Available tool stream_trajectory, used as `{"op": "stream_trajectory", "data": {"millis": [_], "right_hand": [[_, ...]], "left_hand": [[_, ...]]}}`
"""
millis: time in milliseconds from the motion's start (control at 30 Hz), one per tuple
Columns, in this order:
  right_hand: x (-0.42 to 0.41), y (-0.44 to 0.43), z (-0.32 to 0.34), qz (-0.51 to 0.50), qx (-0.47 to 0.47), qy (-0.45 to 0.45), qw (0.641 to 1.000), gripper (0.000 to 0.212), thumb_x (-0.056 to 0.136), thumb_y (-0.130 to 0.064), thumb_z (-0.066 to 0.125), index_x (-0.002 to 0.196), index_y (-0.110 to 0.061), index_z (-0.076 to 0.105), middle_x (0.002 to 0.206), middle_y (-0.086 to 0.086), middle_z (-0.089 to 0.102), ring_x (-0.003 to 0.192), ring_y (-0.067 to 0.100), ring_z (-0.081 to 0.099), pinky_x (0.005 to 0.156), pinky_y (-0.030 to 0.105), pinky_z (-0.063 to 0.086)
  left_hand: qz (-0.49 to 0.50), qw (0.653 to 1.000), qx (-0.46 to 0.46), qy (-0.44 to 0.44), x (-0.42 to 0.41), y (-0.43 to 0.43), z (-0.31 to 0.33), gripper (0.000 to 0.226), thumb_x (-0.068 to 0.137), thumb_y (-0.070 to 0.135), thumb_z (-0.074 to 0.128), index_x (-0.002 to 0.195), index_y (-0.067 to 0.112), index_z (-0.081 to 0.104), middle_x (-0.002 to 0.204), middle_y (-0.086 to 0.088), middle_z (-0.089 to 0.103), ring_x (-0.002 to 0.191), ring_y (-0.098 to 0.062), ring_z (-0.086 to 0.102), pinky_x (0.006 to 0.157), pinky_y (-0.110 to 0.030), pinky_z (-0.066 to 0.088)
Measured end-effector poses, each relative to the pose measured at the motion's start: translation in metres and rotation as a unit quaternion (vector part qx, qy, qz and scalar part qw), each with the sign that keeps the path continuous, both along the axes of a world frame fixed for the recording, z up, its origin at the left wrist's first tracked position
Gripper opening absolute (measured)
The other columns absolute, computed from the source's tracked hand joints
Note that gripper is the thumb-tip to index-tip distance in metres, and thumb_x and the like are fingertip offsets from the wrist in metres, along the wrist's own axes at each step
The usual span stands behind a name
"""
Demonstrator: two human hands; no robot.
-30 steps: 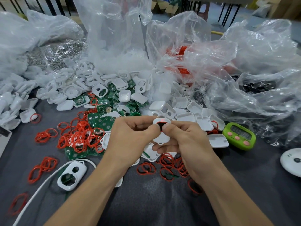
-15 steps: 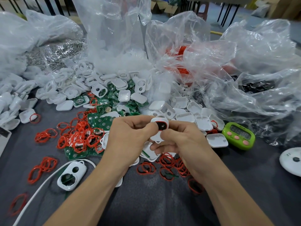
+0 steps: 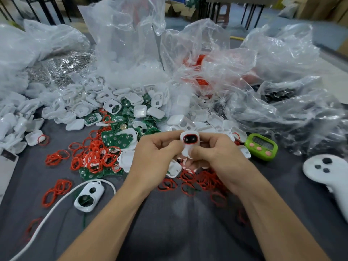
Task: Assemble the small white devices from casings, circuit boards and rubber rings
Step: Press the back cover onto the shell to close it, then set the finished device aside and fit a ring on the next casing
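Both hands hold one small white casing (image 3: 188, 143) above the grey table; a red rubber ring lines its dark window. My left hand (image 3: 156, 157) pinches its left side, my right hand (image 3: 216, 155) grips its right side and lower end. Loose red rubber rings (image 3: 94, 155) and green circuit boards (image 3: 118, 138) lie left of my hands. More red rings (image 3: 199, 180) lie under my wrists. A heap of white casings (image 3: 131, 102) spreads behind.
An assembled white device (image 3: 89, 196) lies at the lower left beside a white cable (image 3: 47, 213). A green timer (image 3: 261, 146) sits to the right, a white controller (image 3: 327, 172) at the far right. Clear plastic bags (image 3: 273, 87) crowd the back.
The casing has been turned upright between my fingers, so its red-ringed window now faces me. Both hands stay in about the same place.
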State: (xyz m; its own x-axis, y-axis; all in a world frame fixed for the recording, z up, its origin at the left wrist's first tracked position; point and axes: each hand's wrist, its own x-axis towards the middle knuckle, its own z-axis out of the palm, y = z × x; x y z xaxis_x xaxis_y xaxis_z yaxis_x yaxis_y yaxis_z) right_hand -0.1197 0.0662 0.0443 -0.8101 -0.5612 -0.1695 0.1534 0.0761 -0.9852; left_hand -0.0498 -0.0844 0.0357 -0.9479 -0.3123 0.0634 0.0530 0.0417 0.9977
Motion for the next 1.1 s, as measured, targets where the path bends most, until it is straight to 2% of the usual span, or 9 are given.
{"op": "stream_trajectory", "data": {"millis": [133, 233, 400, 467, 567, 733, 867, 1000, 1100], "right_hand": [[0.004, 0.038, 0.008, -0.063, 0.080, 0.039, 0.994, 0.026, 0.091, 0.009, 0.065, 0.109, -0.009, 0.060, 0.073, 0.013, 0.072, 0.054, 0.024, 0.061, 0.050, 0.030, 0.049], [0.020, 0.084, 0.007, -0.115, 0.152, 0.074, 0.979, 0.018, 0.090, -0.003, 0.067, 0.104, -0.015, 0.065, 0.067, 0.005, 0.073, 0.051, 0.018, 0.062, 0.051, 0.028, 0.046], [0.049, 0.149, -0.003, -0.242, 0.315, 0.126, 0.909, 0.009, 0.091, -0.022, 0.062, 0.091, -0.027, 0.070, 0.062, -0.004, 0.073, 0.051, 0.012, 0.067, 0.046, 0.017, 0.045], [0.056, 0.160, -0.008, -0.275, 0.344, 0.134, 0.888, 0.011, 0.095, -0.028, 0.062, 0.102, -0.028, 0.070, 0.075, -0.004, 0.075, 0.070, 0.014, 0.071, 0.060, 0.025, 0.052], [0.063, 0.159, -0.012, -0.316, 0.413, 0.182, 0.835, 0.029, 0.099, -0.042, 0.060, 0.123, -0.026, 0.064, 0.101, 0.001, 0.074, 0.097, 0.024, 0.068, 0.072, 0.031, 0.041], [0.073, 0.143, -0.016, -0.339, 0.501, 0.288, 0.742, 0.051, 0.095, -0.050, 0.062, 0.141, -0.027, 0.053, 0.098, 0.000, 0.077, 0.092, 0.027, 0.071, 0.067, 0.035, 0.040], [0.060, 0.137, -0.016, -0.316, 0.546, 0.260, 0.731, 0.045, 0.099, -0.041, 0.057, 0.142, -0.029, 0.052, 0.098, 0.002, 0.076, 0.094, 0.028, 0.071, 0.068, 0.035, 0.038], [0.054, 0.116, -0.011, -0.340, 0.503, 0.387, 0.694, 0.049, 0.078, -0.014, 0.082, 0.126, -0.014, 0.071, 0.069, 0.006, 0.069, 0.072, 0.030, 0.064, 0.070, 0.038, 0.042], [0.035, 0.085, -0.005, -0.287, 0.417, 0.420, 0.753, 0.039, 0.079, -0.006, 0.078, 0.116, -0.018, 0.076, 0.088, 0.007, 0.072, 0.095, 0.019, 0.053, 0.088, 0.041, 0.045]], "left_hand": [[0.061, 0.991, -0.122, -0.010, 0.006, 0.016, -0.006, 0.035, 0.082, 0.022, 0.064, 0.113, 0.030, 0.079, 0.097, 0.024, 0.077, 0.095, 0.004, 0.072, 0.088, -0.021, 0.057], [0.014, 0.979, -0.204, -0.009, 0.010, 0.041, -0.006, 0.029, 0.091, 0.025, 0.069, 0.118, 0.032, 0.077, 0.105, 0.040, 0.069, 0.102, 0.017, 0.064, 0.089, -0.005, 0.047], [-0.078, 0.918, -0.385, 0.058, 0.001, 0.105, -0.001, 0.038, 0.087, 0.034, 0.062, 0.122, 0.034, 0.074, 0.125, 0.016, 0.072, 0.114, 0.000, 0.060, 0.099, -0.012, 0.036], [-0.122, 0.889, -0.434, 0.081, -0.007, 0.129, -0.002, 0.039, 0.089, 0.027, 0.067, 0.128, 0.027, 0.071, 0.134, 0.009, 0.069, 0.127, -0.004, 0.048, 0.104, -0.011, 0.024], [-0.172, 0.858, -0.475, 0.096, -0.015, 0.153, -0.007, 0.042, 0.089, 0.019, 0.068, 0.131, 0.020, 0.068, 0.136, 0.004, 0.067, 0.137, -0.011, 0.043, 0.112, -0.020, 0.019], [-0.187, 0.832, -0.518, 0.072, -0.022, 0.155, -0.020, 0.046, 0.097, 0.023, 0.059, 0.143, 0.020, 0.058, 0.151, 0.002, 0.055, 0.150, -0.016, 0.033, 0.127, -0.040, 0.014], [-0.140, 0.846, -0.512, 0.057, -0.028, 0.137, -0.016, 0.045, 0.101, 0.022, 0.053, 0.147, 0.021, 0.054, 0.155, 0.005, 0.050, 0.153, -0.014, 0.025, 0.128, -0.034, 0.002], [-0.034, 0.889, -0.455, 0.028, -0.030, 0.103, -0.006, 0.057, 0.097, 0.017, 0.058, 0.152, 0.025, 0.047, 0.156, -0.007, 0.048, 0.150, -0.016, 0.026, 0.125, -0.030, 0.005], [0.022, 0.901, -0.432, 0.017, -0.031, 0.065, 0.003, 0.052, 0.094, 0.009, 0.059, 0.141, 0.030, 0.060, 0.149, -0.005, 0.056, 0.148, -0.018, 0.035, 0.127, -0.038, 0.015]]}}
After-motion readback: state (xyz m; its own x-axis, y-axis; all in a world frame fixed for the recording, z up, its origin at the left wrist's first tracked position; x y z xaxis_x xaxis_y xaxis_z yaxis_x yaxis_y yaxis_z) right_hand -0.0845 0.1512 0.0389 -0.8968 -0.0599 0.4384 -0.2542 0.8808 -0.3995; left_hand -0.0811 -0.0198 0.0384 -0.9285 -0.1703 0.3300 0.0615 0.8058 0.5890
